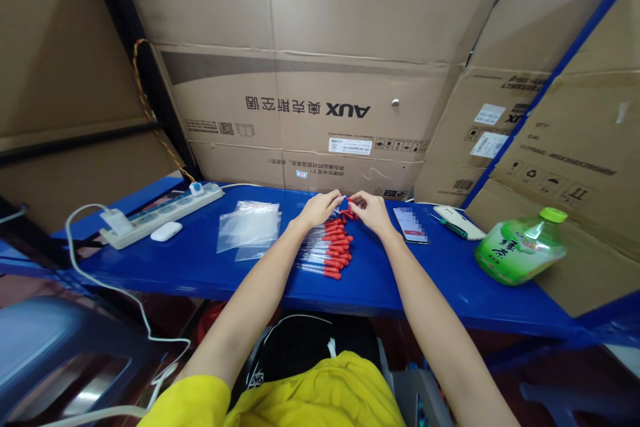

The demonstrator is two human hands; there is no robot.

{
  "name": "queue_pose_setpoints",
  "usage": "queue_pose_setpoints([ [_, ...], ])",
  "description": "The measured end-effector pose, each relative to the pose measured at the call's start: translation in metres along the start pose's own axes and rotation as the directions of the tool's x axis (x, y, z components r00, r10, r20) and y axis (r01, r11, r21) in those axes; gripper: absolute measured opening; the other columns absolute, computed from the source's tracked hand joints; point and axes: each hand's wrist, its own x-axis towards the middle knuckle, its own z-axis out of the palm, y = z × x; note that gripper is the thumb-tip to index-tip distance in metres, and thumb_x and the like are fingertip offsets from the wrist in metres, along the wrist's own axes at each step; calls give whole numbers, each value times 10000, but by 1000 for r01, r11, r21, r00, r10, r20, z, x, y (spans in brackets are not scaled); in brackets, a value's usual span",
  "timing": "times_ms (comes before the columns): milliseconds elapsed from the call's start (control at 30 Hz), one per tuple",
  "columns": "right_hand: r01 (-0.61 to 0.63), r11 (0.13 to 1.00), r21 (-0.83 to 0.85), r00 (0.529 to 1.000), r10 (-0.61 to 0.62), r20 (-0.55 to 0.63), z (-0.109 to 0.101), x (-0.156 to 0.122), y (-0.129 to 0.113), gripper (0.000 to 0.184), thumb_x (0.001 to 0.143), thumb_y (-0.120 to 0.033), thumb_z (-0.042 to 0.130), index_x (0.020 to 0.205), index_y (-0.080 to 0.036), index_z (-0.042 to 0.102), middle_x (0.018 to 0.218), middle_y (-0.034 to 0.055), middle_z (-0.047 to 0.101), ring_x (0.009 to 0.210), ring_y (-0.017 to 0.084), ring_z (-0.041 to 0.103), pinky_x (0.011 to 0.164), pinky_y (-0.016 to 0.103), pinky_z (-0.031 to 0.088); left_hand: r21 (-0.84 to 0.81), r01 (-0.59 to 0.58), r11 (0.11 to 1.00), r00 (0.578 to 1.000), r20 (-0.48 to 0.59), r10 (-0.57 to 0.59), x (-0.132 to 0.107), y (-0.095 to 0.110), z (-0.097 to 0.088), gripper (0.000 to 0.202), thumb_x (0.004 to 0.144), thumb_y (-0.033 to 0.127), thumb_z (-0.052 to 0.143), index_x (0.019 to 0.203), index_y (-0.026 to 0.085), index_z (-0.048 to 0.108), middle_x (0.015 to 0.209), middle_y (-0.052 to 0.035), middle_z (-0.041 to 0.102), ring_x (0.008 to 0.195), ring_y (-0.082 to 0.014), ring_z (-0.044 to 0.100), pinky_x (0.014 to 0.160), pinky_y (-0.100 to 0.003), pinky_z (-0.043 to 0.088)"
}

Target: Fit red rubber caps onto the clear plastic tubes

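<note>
My left hand [320,208] and my right hand [371,211] meet fingertip to fingertip at the back of the blue table [200,273]. Both are closed in a pinch. A red rubber bulb shows at my right fingertips; a small pale piece shows at my left ones, too small to make out fully. Just in front of the hands lies a pile of droppers [334,261] with clear tubes pointing left and red bulbs on the right. My left forearm hides part of their tubes. Clear plastic bags [250,227] lie flat to the left of that forearm.
A phone [411,225], a green pen [453,227], a pale pad [463,221] and a green drink bottle [523,247] are on the right. To the left are a power strip [165,215] and a white earphone case [167,231]. Cardboard [310,73] walls the back.
</note>
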Motion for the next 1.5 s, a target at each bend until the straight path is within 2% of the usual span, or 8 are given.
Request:
queue_pose_setpoints([
  [167,6,997,79,1000,-4,-30,1,-1,-4,178,857,-352,691,893,-189,752,792,63,780,649,193,698,643,304,552,-98,-81,992,997,-14,80,1,0,1,431,1056,509,372,1006,203,671,889,-33,725,807,-181,647,724,-257,415],
  [400,38,997,66,998,-35,-49,1,-1,-5,199,870,-371,689,879,-189,770,772,63,776,641,201,690,642,316,542,-234,-166,958,986,-16,167,1,-3,-5,444,1036,470,451,1010,142,751,942,-55,765,834,-175,656,774,-251,439],
  [700,58,997,41,998,-57,-26,1,-2,-5,166,872,-332,674,881,-194,768,787,60,770,653,196,677,657,317,531,-152,-212,965,976,19,217,3,-2,-9,437,1030,435,479,998,127,787,839,-46,763,683,-148,600,653,-241,380],
  [867,63,997,41,998,-63,-15,-1,-2,-4,161,877,-332,680,888,-193,761,805,64,769,671,199,680,676,319,533,-121,-250,961,968,4,253,5,-6,-10,388,1025,405,509,1063,141,792,928,-76,772,751,-163,639,694,-250,400],
  [967,69,997,42,998,-69,-3,-2,-2,-4,160,877,-332,681,887,-193,759,812,63,769,678,198,680,688,319,534,-84,-280,956,959,22,283,6,-6,-12,371,1025,375,511,1109,145,790,909,-90,751,759,-168,634,718,-259,408],
  [1167,73,996,52,997,-72,-3,-3,-2,-5,167,876,-348,681,880,-197,753,820,60,757,682,194,655,686,322,519,4,-211,978,976,55,210,3,3,-20,374,1022,399,497,1146,209,795,904,-81,719,782,-184,631,722,-267,407],
  [1300,20,994,111,1000,-22,13,-2,-1,-4,191,846,-381,706,862,-196,750,790,43,747,652,179,623,658,310,503,47,-141,989,989,54,138,0,8,-23,356,1004,426,522,1176,269,791,937,-64,718,834,-196,643,723,-259,407],
  [1500,-78,963,258,997,71,36,-2,1,-1,256,791,-417,758,884,-179,758,788,46,753,673,186,646,674,310,512,-109,-75,991,997,9,76,3,3,-14,391,1002,473,507,1149,251,794,1024,-42,751,891,-188,661,779,-252,449],
])
